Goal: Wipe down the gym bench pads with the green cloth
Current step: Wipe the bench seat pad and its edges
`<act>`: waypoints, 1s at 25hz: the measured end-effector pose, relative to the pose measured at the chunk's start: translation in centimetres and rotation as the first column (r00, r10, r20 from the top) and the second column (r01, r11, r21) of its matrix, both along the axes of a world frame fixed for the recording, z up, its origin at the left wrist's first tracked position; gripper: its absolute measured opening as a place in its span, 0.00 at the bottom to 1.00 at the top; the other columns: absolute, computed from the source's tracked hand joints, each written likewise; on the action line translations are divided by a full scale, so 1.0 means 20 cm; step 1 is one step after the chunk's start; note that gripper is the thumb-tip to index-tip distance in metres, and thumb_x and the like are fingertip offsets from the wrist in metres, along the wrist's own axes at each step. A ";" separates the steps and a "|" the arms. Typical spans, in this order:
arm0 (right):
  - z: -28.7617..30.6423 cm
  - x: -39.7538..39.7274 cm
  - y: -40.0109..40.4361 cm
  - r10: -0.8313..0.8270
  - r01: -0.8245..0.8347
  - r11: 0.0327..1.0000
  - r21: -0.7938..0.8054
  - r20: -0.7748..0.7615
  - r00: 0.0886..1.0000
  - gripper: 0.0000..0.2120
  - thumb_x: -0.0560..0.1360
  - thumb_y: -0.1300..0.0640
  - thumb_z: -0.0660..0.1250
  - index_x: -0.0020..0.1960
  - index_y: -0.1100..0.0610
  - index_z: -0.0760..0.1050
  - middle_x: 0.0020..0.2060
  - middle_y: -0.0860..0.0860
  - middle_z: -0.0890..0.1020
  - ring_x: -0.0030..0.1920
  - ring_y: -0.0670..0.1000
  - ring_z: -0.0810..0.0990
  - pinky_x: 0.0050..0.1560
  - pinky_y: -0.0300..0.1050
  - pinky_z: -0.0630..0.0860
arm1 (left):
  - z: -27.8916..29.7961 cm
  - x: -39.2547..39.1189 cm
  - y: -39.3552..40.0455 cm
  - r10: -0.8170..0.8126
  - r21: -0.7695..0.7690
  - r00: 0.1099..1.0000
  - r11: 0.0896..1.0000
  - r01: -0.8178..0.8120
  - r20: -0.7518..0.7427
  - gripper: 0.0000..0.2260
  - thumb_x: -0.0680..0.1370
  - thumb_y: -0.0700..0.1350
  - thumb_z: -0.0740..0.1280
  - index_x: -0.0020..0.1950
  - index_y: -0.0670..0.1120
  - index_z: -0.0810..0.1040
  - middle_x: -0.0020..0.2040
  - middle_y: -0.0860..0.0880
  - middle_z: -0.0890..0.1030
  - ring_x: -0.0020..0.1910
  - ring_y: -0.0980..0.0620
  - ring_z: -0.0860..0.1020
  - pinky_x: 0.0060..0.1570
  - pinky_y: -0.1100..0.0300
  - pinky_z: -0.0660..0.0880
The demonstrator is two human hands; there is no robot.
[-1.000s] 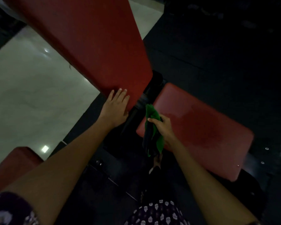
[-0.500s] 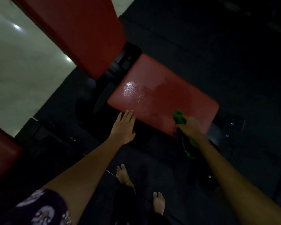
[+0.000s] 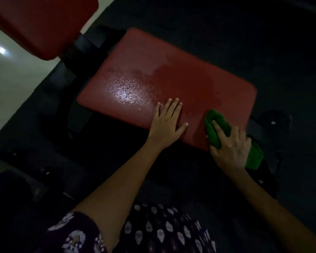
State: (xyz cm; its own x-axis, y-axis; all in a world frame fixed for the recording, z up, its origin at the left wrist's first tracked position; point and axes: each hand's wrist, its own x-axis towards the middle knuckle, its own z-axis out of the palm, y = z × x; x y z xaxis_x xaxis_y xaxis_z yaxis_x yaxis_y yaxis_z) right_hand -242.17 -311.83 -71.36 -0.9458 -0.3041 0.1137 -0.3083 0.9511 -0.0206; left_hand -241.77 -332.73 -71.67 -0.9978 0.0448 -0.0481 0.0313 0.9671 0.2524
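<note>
Green cloth [image 3: 214, 127] sits bunched on the near right corner of the red seat pad [image 3: 181, 83], right hand [image 3: 230, 148] pressing it down, fingers curled loosely over the wad, its tail hanging off the near edge. Left hand [image 3: 167, 123] lies flat on the near edge, fingers straight and spread, bracing. The risk, as I see it: a patch of droplets [image 3: 128, 88] glistens toward the left end, and a short stroke would miss it; the braced palm could also slip on wet vinyl. The backrest pad [image 3: 42, 24] rises past the far left corner. Dark floor mat [image 3: 263, 42] all round, pale tile [image 3: 12, 79] at left, dim light.
</note>
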 end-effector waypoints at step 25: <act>0.06 -0.58 0.05 -0.107 0.108 0.993 -0.046 0.014 0.994 0.22 0.78 0.47 0.56 0.71 0.49 0.63 0.63 0.61 0.65 0.60 0.64 0.68 0.58 0.59 0.68 | -0.19 0.01 0.02 0.073 -0.033 0.931 0.995 -0.091 -0.357 0.36 0.73 0.65 0.44 0.73 0.46 0.65 0.74 0.49 0.66 0.74 0.49 0.61 0.73 0.49 0.52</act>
